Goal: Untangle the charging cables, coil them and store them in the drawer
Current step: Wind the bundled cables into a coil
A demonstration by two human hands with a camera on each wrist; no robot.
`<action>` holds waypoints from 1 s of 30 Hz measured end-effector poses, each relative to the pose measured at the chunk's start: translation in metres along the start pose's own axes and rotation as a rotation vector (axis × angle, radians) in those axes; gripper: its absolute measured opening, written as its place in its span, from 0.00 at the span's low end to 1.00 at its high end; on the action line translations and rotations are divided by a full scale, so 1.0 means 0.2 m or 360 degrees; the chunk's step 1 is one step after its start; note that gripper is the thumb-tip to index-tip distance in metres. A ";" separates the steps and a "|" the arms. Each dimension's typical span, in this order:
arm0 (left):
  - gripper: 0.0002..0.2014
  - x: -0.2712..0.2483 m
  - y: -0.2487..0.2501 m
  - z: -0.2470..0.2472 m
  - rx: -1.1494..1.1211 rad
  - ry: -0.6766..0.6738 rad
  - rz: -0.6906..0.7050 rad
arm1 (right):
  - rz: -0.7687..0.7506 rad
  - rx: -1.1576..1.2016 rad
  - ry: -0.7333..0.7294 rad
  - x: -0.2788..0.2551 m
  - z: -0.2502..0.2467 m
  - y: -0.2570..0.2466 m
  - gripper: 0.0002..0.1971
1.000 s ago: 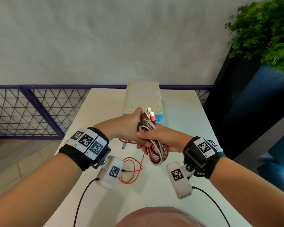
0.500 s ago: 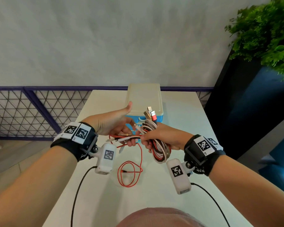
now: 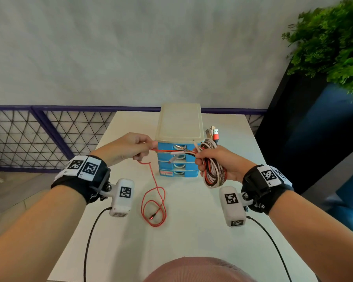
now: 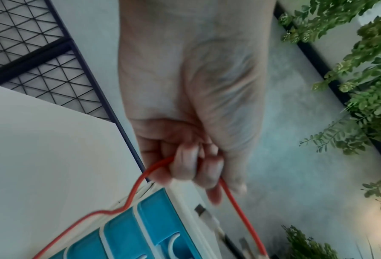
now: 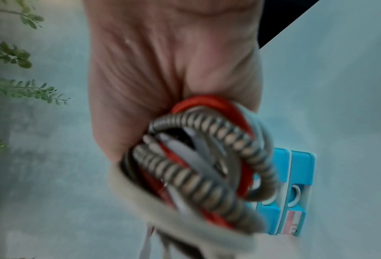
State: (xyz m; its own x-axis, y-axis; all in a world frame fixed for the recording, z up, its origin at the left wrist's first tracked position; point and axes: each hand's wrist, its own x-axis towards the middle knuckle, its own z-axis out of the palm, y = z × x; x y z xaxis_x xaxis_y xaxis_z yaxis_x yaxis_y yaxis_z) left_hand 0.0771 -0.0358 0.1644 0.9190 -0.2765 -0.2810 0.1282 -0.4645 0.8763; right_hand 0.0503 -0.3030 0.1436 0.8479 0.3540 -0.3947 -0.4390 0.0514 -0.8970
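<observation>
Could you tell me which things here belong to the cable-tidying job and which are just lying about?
Part of the job:
- red cable, pinched by the left hand
- cable bundle, gripped by the right hand
- drawer unit, drawers closed

Just there:
- table
- plant
- mesh railing

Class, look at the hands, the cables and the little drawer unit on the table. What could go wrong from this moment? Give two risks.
1. The left hand pulls the red cable taut out of the cable bundle that the right hand grips; a tangled loop inside might tighten into a knot.
2. The taut stretch crosses right in front of the drawer unit; it might snag there or nudge the unit.
</observation>
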 end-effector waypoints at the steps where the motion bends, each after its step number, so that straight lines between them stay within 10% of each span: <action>1: 0.14 0.01 0.00 0.00 -0.0023 0.0056 0.0009 | -0.0039 0.0049 0.0054 0.01 0.00 0.00 0.05; 10: 0.10 0.01 -0.04 0.08 0.0322 -0.0170 -0.0112 | -0.0276 0.0139 0.0253 0.04 0.03 0.01 0.11; 18: 0.10 0.09 -0.03 0.14 0.0425 0.0269 0.0182 | -0.0228 0.0365 0.0162 0.01 0.07 0.00 0.04; 22: 0.21 0.08 0.03 0.14 0.0797 0.0646 0.0719 | -0.0244 0.0130 0.0155 0.01 0.09 -0.01 0.05; 26: 0.35 0.07 0.12 0.11 0.1402 0.0538 0.1095 | -0.0221 -0.0172 0.0126 0.01 0.11 -0.01 0.04; 30: 0.19 0.08 0.15 0.09 0.1708 0.0116 0.0752 | -0.0205 -0.0247 0.0082 0.01 0.11 -0.01 0.05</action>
State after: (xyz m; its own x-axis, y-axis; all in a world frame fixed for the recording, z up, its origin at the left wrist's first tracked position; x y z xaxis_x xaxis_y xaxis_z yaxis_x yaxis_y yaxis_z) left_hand 0.0897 -0.0695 0.1798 0.8146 -0.5788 0.0373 -0.5793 -0.8091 0.0985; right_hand 0.0459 -0.2818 0.1482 0.9100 0.3054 -0.2805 -0.2779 -0.0529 -0.9591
